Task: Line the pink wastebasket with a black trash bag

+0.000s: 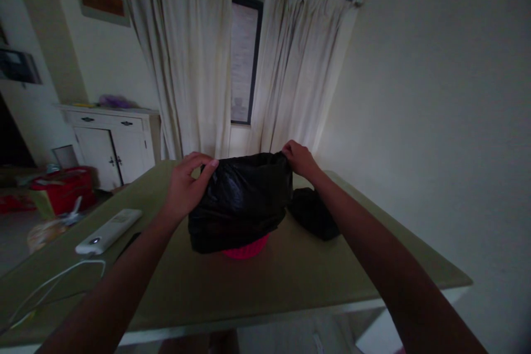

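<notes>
A black plastic bag [249, 188] is stretched between my two hands above the table. Its lower part hangs around a pink container [248, 248], of which only the bottom shows. My left hand [188, 185] pinches the bag's upper left edge between thumb and fingers. At the upper right corner, the fingers of my right hand [302, 159] are closed on the rim. Most of the container is hidden beneath the plastic. Beside it, under my right forearm, lies a second black piece [313, 213] that looks like folded plastic.
The greenish table [298, 282] reaches toward the curtains [199, 55]. On its left are a white power strip or similar device [110, 230] and loose cables [53, 279]. A white cabinet [110, 141] and a red box [66, 188] stand beyond, with a wall at right.
</notes>
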`<state>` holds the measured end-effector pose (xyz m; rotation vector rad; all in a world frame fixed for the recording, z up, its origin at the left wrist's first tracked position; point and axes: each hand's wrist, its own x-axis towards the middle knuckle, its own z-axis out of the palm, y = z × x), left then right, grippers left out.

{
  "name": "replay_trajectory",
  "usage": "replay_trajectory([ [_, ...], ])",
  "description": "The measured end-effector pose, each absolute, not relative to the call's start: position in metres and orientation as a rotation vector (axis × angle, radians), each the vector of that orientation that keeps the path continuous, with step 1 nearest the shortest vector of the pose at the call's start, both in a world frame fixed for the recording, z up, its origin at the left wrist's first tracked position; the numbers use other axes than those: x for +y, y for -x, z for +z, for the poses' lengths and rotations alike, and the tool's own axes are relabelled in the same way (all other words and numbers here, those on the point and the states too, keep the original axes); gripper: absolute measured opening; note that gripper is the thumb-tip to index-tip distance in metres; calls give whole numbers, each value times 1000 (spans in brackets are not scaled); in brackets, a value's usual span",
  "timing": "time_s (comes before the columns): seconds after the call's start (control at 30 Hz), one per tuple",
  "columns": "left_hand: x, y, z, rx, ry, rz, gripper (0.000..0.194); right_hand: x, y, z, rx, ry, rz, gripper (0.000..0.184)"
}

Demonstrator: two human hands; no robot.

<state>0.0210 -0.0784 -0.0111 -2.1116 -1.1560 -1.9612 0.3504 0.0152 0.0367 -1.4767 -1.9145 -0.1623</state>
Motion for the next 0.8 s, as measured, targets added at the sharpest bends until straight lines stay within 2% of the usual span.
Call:
replay_trajectory([
  [0.17, -60, -24, 20, -1171, 1857, -1885, 30, 28, -338, 63, -1764, 1415, -193, 16],
  [0.37, -51, -30, 46, -1212, 1908, -2048, 41, 38, -328, 87, -1590, 1340, -218, 20],
  [0.47, -46, -32, 55, -1178, 2009, -2021, 46, 39, -326, 97, -1525, 1219, -198, 22],
  [0.67, -47, -35, 66, -981, 2055, -2146, 42, 34, -335, 115, -1395, 938, -389, 29],
  [0.8, -63, -50, 69, -827, 2188, -2170, 39, 42, -372, 129, -1300, 957, -444, 33],
])
